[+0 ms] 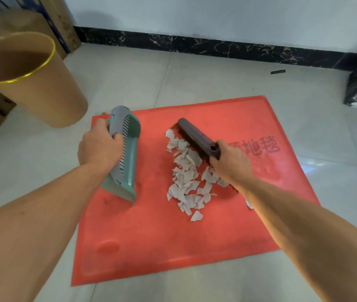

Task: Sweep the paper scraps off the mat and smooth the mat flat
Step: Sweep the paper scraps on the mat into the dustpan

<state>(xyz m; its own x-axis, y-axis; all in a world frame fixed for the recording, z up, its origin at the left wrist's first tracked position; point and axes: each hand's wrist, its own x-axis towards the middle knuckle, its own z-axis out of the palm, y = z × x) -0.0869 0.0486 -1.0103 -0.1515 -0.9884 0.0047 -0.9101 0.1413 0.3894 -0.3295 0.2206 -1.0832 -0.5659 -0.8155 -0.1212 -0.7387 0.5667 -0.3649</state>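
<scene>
On one mat [151, 236]: one brush [195, 136], one dustpan [127, 153], scraps [186, 177] uncountable

matt red mat [151, 236], torn paper scraps [187, 177], plastic dustpan [127, 153]

Two bare forearms are showing, each unclothed from the frame edge to the wrist; no sleeve is reaching the left hand [100, 147] or the right hand [229, 162], and both are ungloved.
</scene>
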